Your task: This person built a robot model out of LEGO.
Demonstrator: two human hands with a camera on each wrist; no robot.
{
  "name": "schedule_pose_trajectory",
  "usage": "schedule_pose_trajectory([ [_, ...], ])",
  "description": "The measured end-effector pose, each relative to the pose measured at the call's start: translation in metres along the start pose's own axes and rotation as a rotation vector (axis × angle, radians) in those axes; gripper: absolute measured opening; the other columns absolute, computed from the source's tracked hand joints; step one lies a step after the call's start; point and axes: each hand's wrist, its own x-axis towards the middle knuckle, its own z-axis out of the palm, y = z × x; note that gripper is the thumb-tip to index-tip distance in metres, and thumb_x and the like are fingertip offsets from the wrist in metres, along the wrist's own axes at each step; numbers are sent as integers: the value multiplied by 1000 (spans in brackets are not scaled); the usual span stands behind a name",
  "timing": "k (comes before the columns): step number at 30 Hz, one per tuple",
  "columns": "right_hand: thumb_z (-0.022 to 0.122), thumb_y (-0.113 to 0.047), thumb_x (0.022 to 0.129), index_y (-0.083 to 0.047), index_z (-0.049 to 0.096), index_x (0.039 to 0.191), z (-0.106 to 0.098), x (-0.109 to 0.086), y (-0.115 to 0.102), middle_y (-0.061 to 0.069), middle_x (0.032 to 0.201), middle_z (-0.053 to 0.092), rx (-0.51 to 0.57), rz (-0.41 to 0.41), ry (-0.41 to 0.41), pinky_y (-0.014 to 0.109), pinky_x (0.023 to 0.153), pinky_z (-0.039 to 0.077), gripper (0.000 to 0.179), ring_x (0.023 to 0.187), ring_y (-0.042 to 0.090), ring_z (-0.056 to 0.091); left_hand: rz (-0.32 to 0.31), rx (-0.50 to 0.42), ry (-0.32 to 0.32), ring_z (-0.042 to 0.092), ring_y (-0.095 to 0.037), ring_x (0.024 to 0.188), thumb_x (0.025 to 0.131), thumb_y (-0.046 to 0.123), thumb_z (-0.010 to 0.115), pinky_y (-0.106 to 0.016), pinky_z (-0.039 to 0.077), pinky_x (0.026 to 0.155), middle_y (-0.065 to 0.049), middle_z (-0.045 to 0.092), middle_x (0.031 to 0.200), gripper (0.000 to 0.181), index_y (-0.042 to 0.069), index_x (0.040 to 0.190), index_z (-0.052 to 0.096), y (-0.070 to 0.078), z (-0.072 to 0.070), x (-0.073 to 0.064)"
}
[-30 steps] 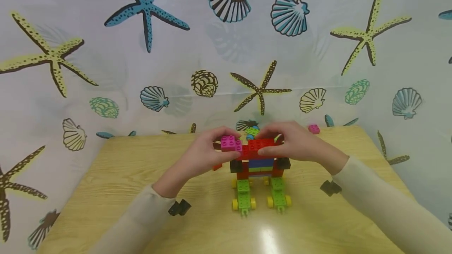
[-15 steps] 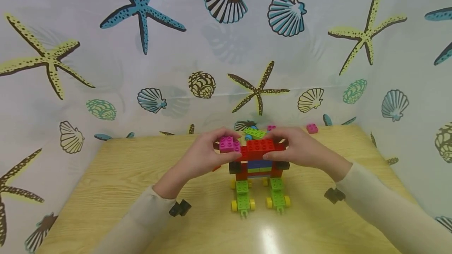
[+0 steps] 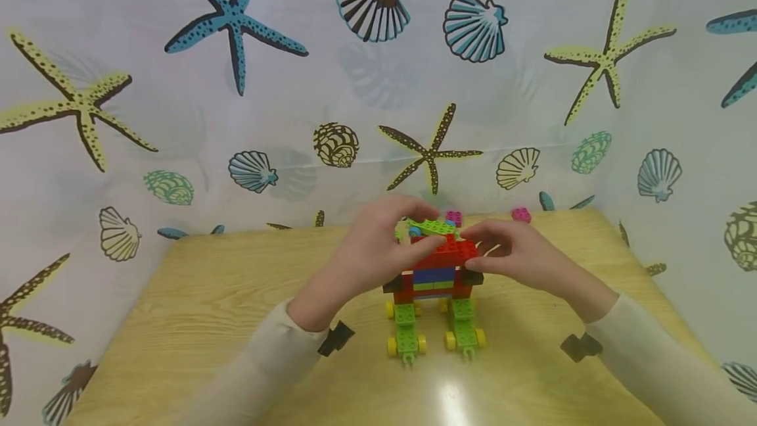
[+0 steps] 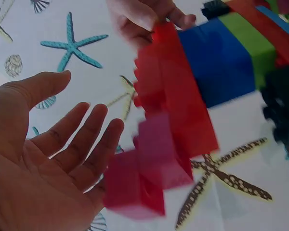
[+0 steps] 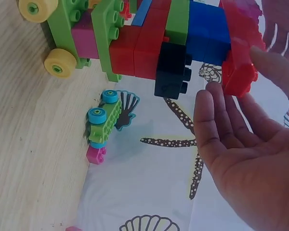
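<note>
A toy brick figure stands on the table, topped by a row of red bricks (image 3: 443, 256) above a blue brick (image 3: 434, 275). Pink bricks (image 4: 156, 151) sit at the row's left end; my left hand (image 3: 378, 248) hides them in the head view. That hand's fingers are spread and relaxed, apart from the bricks in the left wrist view. Around the red row's right end, my right hand (image 3: 523, 255) has its thumb close to the red brick (image 5: 238, 72) and its fingers loosely extended; contact is hard to tell. Black bricks (image 5: 171, 70) stick out at the sides.
The figure's feet are green wheeled bases (image 3: 407, 337) with yellow wheels. Behind it lies a green car base (image 3: 436, 227) with blue wheels, beside a loose pink brick (image 3: 453, 217). Another pink brick (image 3: 521, 214) lies farther right. A patterned curtain (image 3: 272, 117) closes off the table's back.
My left hand has let go of the pink bricks and moved right, in front of the red row. My right hand has loosened and slid right to the row's end.
</note>
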Motion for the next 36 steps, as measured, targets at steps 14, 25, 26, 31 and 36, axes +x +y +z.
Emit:
schedule_pose_trajectory([
  [14, 81, -24, 105, -8, 75, 139, 4, -8, 9, 11, 130, 81, 49, 38, 32, 36, 101, 66, 38, 117, 25, 77, -68, 130, -130, 68, -24, 114, 104, 23, 83, -34, 64, 92, -9, 72, 137, 41, 8, 141, 72, 15, 38, 15],
  [25, 81, -20, 104, -7, 77, 134, 12, -3, 8, 12, 125, 82, 102, 5, 33, 27, 94, 65, 33, 112, 24, 79, -123, 230, -208, 66, -18, 92, 102, 26, 86, -30, 63, 83, -5, 77, 112, 34, 6, 128, 78, 10, 44, 18],
  [26, 81, -20, 104, -7, 77, 134, 12, -3, 8, 12, 125, 82, 103, 5, 32, 27, 94, 65, 33, 112, 24, 79, -128, 228, -209, 67, -18, 92, 102, 26, 86, -30, 64, 83, -4, 78, 111, 34, 6, 128, 78, 10, 44, 18],
  [31, 82, -20, 103, -6, 76, 134, 12, -3, 9, 12, 126, 81, 118, 12, 14, 27, 95, 65, 34, 112, 24, 79, -143, 193, -212, 70, -18, 95, 101, 25, 86, -31, 66, 88, -4, 80, 112, 32, 8, 127, 78, 9, 42, 17],
  [36, 82, -22, 104, -7, 76, 136, 7, -3, 16, 12, 130, 80, 61, 19, -15, 24, 95, 64, 36, 116, 24, 77, -172, 176, -211, 70, -20, 100, 101, 24, 86, -34, 67, 93, -5, 81, 117, 32, 8, 128, 78, 6, 38, 14],
])
